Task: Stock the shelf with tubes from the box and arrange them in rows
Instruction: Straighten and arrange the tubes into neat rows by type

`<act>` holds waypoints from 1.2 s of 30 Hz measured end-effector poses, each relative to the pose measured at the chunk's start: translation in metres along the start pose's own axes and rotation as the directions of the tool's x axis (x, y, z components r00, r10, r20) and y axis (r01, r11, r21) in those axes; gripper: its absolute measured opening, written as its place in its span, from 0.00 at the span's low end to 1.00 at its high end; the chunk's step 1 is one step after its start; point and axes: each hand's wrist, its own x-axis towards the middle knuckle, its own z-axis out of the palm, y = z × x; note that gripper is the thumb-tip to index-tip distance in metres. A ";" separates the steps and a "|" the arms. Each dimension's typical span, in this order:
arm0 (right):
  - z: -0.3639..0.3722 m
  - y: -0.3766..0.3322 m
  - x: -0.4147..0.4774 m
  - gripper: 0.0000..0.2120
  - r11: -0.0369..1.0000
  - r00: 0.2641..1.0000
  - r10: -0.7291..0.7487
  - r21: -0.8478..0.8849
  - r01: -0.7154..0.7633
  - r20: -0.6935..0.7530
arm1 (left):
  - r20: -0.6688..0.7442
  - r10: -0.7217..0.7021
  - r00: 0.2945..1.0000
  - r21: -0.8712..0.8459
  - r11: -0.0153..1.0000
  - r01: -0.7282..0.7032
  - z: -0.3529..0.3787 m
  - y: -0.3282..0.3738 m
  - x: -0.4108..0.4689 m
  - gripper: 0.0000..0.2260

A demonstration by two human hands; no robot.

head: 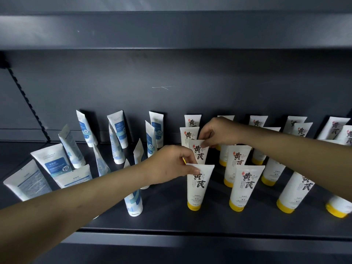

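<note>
Already many tubes are stood on the shelf [171,223]. Mid-frame, one yellow-cap tube [198,185] is pinched at its top by the left hand [167,164] fingers, the tube behind [200,155] by the right hand [219,132]. Blue tubes [118,130] at left are not lined up yet.

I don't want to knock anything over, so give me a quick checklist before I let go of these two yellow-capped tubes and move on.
1. Grip of left hand on front tube: ok, pinching its top edge.
2. Grip of right hand on second tube: ok, pinching its top edge.
3. The front tube standing on its yellow cap: ok, upright.
4. Footing of the second tube: cannot tell, base hidden behind the front tube.
5. Rows among the blue tubes: not ok, they lean and face different ways.
</note>
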 end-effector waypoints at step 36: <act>-0.048 0.028 0.040 0.13 1.000 0.974 -0.002 -0.021 -0.003 -0.225 | -0.194 -0.124 0.973 -0.074 0.991 0.112 -0.057 -0.025 0.052 0.10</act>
